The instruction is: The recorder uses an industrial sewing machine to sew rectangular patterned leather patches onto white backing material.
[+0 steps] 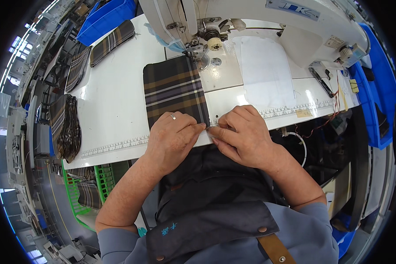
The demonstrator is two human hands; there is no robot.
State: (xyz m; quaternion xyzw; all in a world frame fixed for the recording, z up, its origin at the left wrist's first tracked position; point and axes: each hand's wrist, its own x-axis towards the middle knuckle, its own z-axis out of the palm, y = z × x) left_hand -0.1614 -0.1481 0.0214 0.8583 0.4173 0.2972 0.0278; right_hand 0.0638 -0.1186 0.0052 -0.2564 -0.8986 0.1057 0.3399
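A dark plaid fabric piece with brown, white and purple stripes lies flat on the white sewing table. Its upper right corner is at the needle area of the sewing machine. My left hand, with a ring on one finger, rests on the near end of the fabric, thumb and finger pinching its near right corner. My right hand meets it there, fingers curled and pinching the same corner. The fingertips nearly touch and cover the corner itself.
Plaid pieces lie at the table's far left, and a thick plaid stack hangs at its left edge. A white sheet and black snips lie right. Blue bins and a green basket flank the table.
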